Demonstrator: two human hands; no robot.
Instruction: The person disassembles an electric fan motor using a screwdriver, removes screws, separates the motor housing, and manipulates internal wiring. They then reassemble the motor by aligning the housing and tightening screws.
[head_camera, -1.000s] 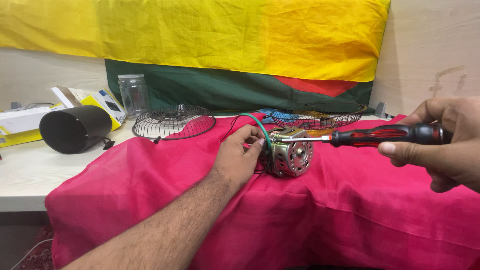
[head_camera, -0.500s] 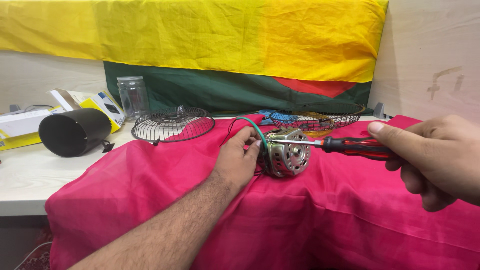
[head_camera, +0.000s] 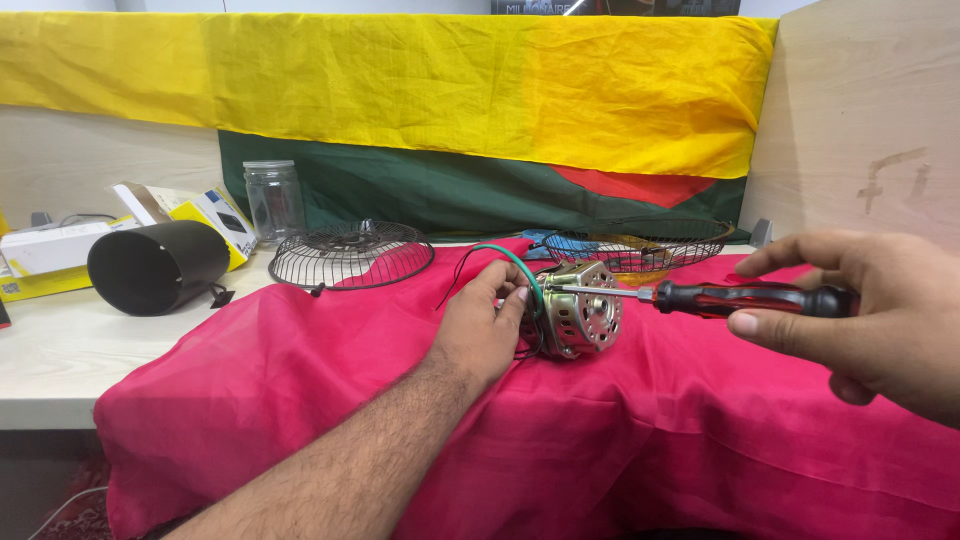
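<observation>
My right hand (head_camera: 880, 320) grips the screwdriver (head_camera: 745, 298) level, tip leftward into the motor (head_camera: 580, 310); left hand (head_camera: 485, 325) steadies it mid-tabletop (head_camera: 60, 350).

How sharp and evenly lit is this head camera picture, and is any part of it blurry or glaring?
Head view: soft, even light, no glare; the motor and left hand are sharp; the right hand with the screwdriver looms large and slightly soft at the edge; faint shadows fall on the pink cloth.

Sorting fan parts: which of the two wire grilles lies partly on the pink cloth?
The right-hand round black wire grille, behind the screwdriver; the left grille rests on the white tabletop.
</observation>
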